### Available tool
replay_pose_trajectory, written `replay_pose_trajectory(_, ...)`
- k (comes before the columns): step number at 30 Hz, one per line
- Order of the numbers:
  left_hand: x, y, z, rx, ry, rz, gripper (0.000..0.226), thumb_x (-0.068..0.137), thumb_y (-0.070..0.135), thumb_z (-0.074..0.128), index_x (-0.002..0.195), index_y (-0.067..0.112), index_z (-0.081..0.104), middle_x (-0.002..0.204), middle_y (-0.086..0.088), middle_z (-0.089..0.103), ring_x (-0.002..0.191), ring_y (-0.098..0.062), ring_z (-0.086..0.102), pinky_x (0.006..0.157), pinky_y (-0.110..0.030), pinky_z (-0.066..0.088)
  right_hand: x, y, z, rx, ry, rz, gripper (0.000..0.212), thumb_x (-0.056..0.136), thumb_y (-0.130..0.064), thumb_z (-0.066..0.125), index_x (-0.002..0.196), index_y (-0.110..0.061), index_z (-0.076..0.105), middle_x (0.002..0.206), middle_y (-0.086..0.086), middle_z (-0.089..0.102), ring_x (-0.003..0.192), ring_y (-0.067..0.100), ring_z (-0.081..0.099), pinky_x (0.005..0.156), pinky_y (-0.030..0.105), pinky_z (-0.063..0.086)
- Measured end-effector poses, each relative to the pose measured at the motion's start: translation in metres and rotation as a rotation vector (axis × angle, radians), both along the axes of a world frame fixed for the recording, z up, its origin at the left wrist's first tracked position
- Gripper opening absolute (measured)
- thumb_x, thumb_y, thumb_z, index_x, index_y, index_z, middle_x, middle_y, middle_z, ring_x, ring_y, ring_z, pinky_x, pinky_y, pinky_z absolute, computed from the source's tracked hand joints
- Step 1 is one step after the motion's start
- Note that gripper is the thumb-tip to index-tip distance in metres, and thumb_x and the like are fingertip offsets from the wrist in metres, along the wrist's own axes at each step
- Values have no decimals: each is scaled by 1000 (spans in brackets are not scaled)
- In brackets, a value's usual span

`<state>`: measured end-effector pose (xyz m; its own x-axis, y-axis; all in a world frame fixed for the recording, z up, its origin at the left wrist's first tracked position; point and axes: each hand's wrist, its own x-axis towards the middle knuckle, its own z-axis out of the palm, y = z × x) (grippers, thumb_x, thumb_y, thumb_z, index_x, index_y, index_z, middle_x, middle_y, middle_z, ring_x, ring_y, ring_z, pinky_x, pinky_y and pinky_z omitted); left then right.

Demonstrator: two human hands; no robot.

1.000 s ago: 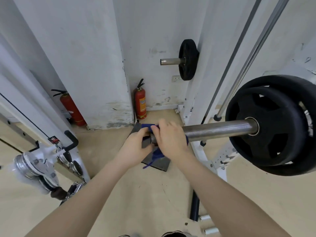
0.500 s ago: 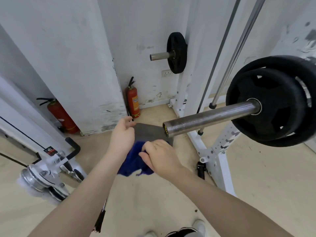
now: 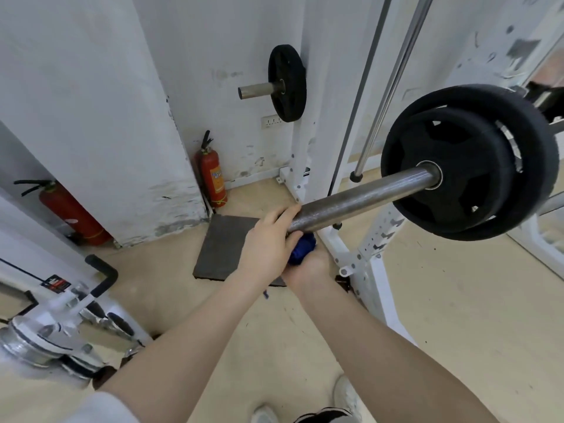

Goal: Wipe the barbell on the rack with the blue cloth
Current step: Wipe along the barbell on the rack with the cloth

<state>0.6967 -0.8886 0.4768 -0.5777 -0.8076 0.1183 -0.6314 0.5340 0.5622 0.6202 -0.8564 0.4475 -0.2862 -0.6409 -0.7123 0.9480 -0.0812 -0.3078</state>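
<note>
The barbell's steel sleeve [image 3: 366,196] juts toward me from two black plates [image 3: 467,166] at the right. My left hand [image 3: 265,242] is cupped over the sleeve's near end, with its fingers curled around the bar. Just under that end, my right hand [image 3: 308,270] is closed on the bunched blue cloth [image 3: 300,250]. The cloth sits right below the bar; I cannot tell whether it touches the metal. A blue thread hangs below my wrists.
The white rack upright [image 3: 375,254] stands right of my hands. A dark floor mat [image 3: 222,245] lies below them. Two red fire extinguishers [image 3: 213,175] [image 3: 70,209] stand by the wall. A small plate on a peg [image 3: 287,83] is above; a cable machine [image 3: 45,328] is at left.
My hands came off the bar with the cloth and dropped lower. Now the left hand has risen onto the bar's end and the right has brought the bunched cloth under it.
</note>
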Motion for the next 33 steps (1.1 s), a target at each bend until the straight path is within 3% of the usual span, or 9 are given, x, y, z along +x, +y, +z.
replay_pose_trajectory(3,0,-4,-3,-50,8,0,47,91,26,51,136,25,39,136,1,46,118,-22,47,94,-37,42,-13,-4,1,33,83,-47,22,92,-27,45,89,-10,58,86,11,61,83,27,58,65,30,44)
replay_pose_trajectory(9,-1,-1,-5,-39,-15,8,46,92,28,50,136,25,39,137,1,44,112,-25,50,85,-41,47,-75,2,7,45,-254,-472,15,90,-19,49,75,-17,47,79,-3,43,62,10,41,51,18,35)
replay_pose_trajectory(13,-1,-4,2,-110,-119,-5,47,91,29,50,136,28,37,138,2,45,114,-27,47,91,-40,44,-40,-5,1,-112,-213,-207,34,89,-30,49,115,-10,58,103,11,63,95,28,58,73,38,50)
replay_pose_trajectory(16,-1,-4,5,-101,-140,-15,48,91,29,51,137,29,36,138,2,45,117,-25,44,96,-40,42,-53,-1,13,-117,-195,-235,24,93,-22,44,108,-9,57,105,12,60,100,26,55,92,38,45)
replay_pose_trajectory(18,-2,-3,5,-111,-142,0,47,90,29,51,135,28,37,135,2,46,116,-25,45,95,-40,43,-79,2,18,-67,-158,-333,20,95,-16,38,79,-15,49,78,3,47,72,15,47,70,23,43)
replay_pose_trajectory(21,-13,6,7,-184,-179,69,44,86,26,51,129,21,42,123,-4,52,114,-25,44,94,-37,38,-107,3,21,4,-169,-438,24,90,-15,46,68,-18,39,67,-3,35,54,10,34,48,20,33)
replay_pose_trajectory(25,-40,17,15,-200,-257,136,47,80,27,53,120,7,45,139,-15,38,131,-32,29,106,-40,26,-88,3,24,-7,-104,-278,20,95,-19,46,75,-15,46,65,-1,45,58,13,43,64,22,44)
replay_pose_trajectory(28,-56,16,26,-250,-278,134,40,81,31,53,113,7,50,142,-14,33,128,-32,31,101,-42,30,-112,1,17,-17,-95,-235,21,96,-12,38,76,-15,43,69,3,40,61,14,40,80,17,40)
replay_pose_trajectory(33,-82,13,37,-270,-276,31,37,84,31,50,117,15,48,125,-7,46,113,-27,42,90,-38,33,-201,2,26,50,-25,-464,21,95,-8,40,75,-14,41,78,1,43,65,12,39,63,22,43)
